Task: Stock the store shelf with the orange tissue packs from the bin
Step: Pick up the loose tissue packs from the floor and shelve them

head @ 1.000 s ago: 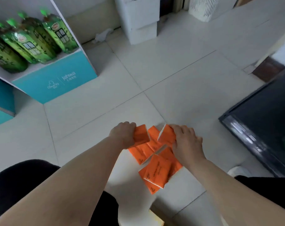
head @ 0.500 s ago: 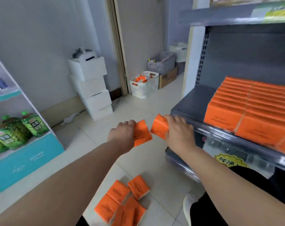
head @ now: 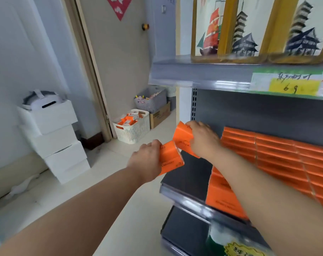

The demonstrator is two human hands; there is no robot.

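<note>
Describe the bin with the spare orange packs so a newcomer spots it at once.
Find the door frame left of the grey shelf unit. On the floor at its foot stands a white slatted basket. Unlike the grey basket and cardboard box behind it, it holds orange packs.

The orange tissue packs [head: 171, 159] wear thin, glossy plastic film that creases and catches the light; the shelf [head: 190, 174] deck and back panel look like grey painted metal, smooth and matt, with a clear shiny plastic strip [head: 184, 197] along the front edge. The white basket [head: 133, 132] is smooth slotted plastic, the brown box [head: 159, 115] beside it matt cardboard, the stacked white boxes [head: 61, 141] matt card, the floor tiles [head: 120, 191] pale, smooth, faintly glossy, and the price label [head: 293, 85] above looks like paper
</note>
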